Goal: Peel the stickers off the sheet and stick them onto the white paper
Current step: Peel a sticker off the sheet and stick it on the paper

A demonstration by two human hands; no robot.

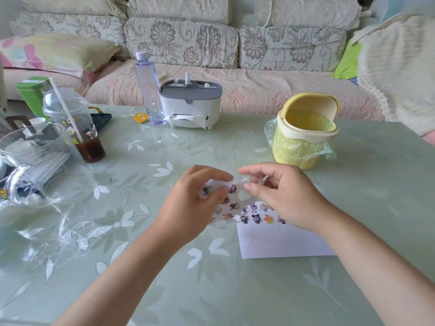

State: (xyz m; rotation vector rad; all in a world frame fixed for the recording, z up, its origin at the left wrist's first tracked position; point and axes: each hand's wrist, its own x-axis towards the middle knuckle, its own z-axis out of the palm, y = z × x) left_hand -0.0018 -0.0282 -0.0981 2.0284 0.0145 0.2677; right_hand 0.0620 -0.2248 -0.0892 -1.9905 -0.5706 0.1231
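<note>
My left hand (193, 203) holds a sticker sheet (229, 204) up above the table, fingers curled round its left side. The sheet carries small cartoon figures and has ragged gaps. My right hand (280, 194) pinches the sheet's upper right edge between thumb and forefinger. Under and to the right of both hands lies the white paper (280, 241), flat on the table. Several small cartoon stickers (259, 216) sit in rows along its top edge, partly hidden by my right hand.
A yellow lidded bin (303, 132) with a plastic liner stands behind my right hand. A tissue box (190, 103) and clear bottle (148, 88) stand at the table's back. A drink cup (77, 128) and clear plastic containers (30, 158) crowd the left. A sofa lies beyond.
</note>
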